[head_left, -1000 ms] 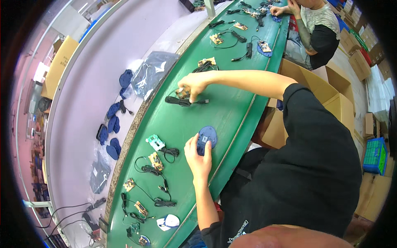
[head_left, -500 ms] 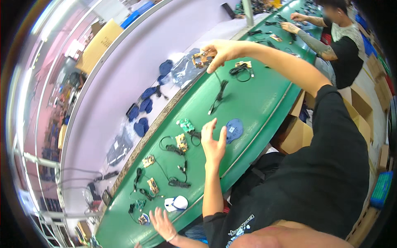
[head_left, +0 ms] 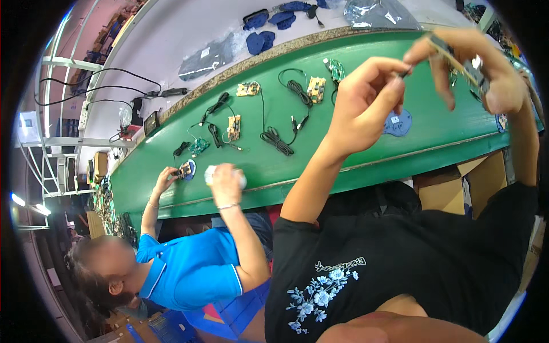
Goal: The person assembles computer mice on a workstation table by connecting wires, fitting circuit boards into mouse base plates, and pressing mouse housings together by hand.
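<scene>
Raised over the bench, my right hand [head_left: 497,74] grips a circuit board [head_left: 457,62] by its edges, seen nearly edge-on and blurred by motion. Close by on its left, my left hand [head_left: 369,111] is closed in a pinch. A short dark bit of black cable [head_left: 406,72] shows at its fingertips; the rest of it is hidden. On the green bench behind my left wrist lies a flat blue mouse base [head_left: 398,123], partly covered. A green circuit board [head_left: 336,70] and a tan circuit board [head_left: 315,90] with a coiled black cable [head_left: 298,91] lie beyond my left hand.
More boards with cables lie leftward on the green bench [head_left: 343,171]. A co-worker in a blue shirt [head_left: 194,274] holds a white mouse [head_left: 210,174] at left. Blue shells [head_left: 260,43] and a clear bag [head_left: 380,14] lie behind the ledge. A cardboard box [head_left: 440,197] stands below the bench's front edge.
My view has swung left, bringing the co-worker in. My right hand has brought the board nearer my left hand, which has gone from open to pinching the cable.
</scene>
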A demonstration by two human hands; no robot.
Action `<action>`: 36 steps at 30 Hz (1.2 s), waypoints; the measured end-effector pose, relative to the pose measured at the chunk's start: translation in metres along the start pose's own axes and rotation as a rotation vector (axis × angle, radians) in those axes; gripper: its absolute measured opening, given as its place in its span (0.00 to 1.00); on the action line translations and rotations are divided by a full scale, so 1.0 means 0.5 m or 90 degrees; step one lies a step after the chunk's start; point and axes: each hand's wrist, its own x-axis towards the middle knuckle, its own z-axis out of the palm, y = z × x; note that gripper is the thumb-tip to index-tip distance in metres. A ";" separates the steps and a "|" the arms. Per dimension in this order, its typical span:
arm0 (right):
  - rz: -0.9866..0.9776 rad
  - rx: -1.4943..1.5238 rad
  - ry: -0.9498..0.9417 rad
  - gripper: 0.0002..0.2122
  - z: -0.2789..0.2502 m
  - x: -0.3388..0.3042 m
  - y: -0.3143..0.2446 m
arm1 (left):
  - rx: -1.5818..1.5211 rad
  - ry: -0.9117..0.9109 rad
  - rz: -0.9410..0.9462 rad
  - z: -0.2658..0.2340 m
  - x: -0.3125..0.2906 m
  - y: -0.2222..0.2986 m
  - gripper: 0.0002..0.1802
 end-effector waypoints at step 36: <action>0.106 0.157 0.467 0.09 0.314 -0.031 0.519 | 0.900 -0.239 0.006 -0.063 -0.144 -0.257 0.12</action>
